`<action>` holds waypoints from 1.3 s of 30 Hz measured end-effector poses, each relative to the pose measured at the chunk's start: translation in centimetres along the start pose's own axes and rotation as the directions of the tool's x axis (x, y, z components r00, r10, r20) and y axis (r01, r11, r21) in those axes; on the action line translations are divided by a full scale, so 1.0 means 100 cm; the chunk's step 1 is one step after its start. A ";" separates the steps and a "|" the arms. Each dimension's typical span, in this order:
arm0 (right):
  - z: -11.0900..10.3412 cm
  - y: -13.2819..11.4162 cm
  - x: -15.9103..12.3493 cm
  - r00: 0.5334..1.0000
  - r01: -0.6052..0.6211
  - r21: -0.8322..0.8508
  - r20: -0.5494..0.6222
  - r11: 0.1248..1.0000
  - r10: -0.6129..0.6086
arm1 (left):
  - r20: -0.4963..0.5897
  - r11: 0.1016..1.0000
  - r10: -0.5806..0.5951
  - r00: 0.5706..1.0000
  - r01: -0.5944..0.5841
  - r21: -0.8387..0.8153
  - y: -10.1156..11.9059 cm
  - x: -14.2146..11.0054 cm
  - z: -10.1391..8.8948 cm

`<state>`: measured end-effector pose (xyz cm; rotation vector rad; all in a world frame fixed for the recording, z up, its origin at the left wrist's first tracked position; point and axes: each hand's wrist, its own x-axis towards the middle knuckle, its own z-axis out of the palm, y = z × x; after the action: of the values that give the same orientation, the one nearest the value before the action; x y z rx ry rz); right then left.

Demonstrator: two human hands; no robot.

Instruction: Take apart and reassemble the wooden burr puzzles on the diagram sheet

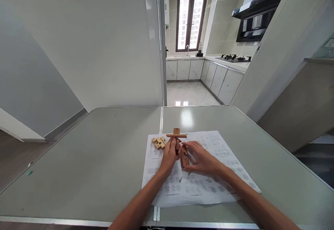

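My left hand is closed around a few dark brown wooden puzzle pieces fitted together, held a little above the paper. A thin lighter stick runs crosswise through or over them; I cannot tell which. Close on the right, my right hand grips a brown notched wooden block between thumb and fingers. Beside my left hand, several pale wooden pieces lie grouped on the printed instruction sheet.
The sheet rests on a grey-green table with a metal edge and a central seam. A small green bit lies at its left edge. Beyond the table, a doorway opens onto a kitchen with white cabinets and a stove.
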<state>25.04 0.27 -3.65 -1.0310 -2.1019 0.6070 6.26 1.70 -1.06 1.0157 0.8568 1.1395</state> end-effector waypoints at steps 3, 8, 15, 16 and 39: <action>-0.005 0.001 0.004 0.984 -0.089 0.176 -0.137 0.980 0.114 | -0.002 1.000 -0.024 1.000 0.024 -0.004 -0.001 0.001 -0.001; -0.015 0.009 0.005 0.917 -0.213 0.600 -0.149 0.771 0.370 | -0.008 0.996 -0.070 0.998 0.069 -0.054 -0.003 0.004 -0.004; -0.017 0.011 0.006 0.924 -0.160 0.726 -0.129 0.668 0.361 | 0.041 0.992 -0.079 0.996 0.083 -0.091 -0.001 0.005 -0.004; -0.017 0.010 0.006 0.931 -0.170 0.742 -0.095 0.649 0.353 | 0.043 0.992 -0.081 0.996 0.085 -0.090 -0.001 0.005 -0.003; -0.013 0.001 0.009 0.882 -0.247 0.880 0.032 0.405 0.470 | 0.021 0.989 -0.112 0.994 0.113 -0.100 0.001 0.003 -0.003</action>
<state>25.71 1.18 -2.54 -0.8481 -1.0302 1.5121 6.02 2.10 -1.04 0.8814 0.8256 1.0671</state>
